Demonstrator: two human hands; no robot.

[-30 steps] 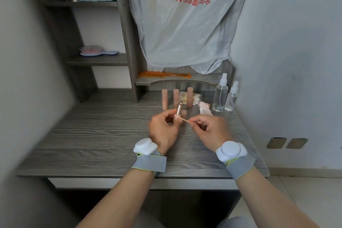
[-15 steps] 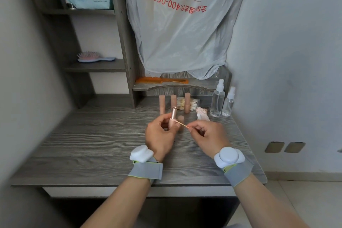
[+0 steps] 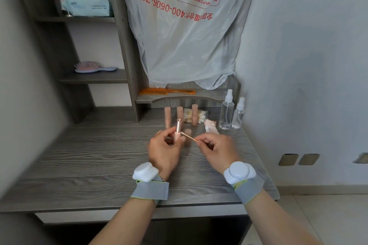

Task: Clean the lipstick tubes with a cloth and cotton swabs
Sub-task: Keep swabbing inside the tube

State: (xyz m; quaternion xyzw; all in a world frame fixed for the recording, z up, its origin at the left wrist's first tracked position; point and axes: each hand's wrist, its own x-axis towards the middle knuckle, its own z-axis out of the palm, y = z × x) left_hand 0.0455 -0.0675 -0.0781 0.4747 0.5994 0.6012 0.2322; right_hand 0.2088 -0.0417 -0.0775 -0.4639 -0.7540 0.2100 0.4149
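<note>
My left hand (image 3: 164, 148) grips an uncapped pink lipstick tube (image 3: 177, 128), held upright over the desk. My right hand (image 3: 218, 150) pinches a wooden cotton swab (image 3: 189, 136), whose tip touches the tube's side just above my left fingers. A pink cap (image 3: 187, 133) stands on the desk right behind my hands. Three more pink lipstick tubes (image 3: 180, 114) stand upright in a row further back. A bag of cotton swabs (image 3: 196, 116) lies behind them, and a crumpled pinkish cloth (image 3: 210, 125) lies to their right.
Two clear spray bottles (image 3: 227, 110) stand at the desk's back right near the wall. An orange comb (image 3: 167, 91) lies on the low shelf under a hanging plastic bag (image 3: 185, 32). A hairbrush (image 3: 92, 66) and a tissue pack (image 3: 87, 6) sit on the left shelves.
The camera tilted down, so everything sits lower in view. The swab tip has shifted a little along the tube's side. Both hands keep their grips.
</note>
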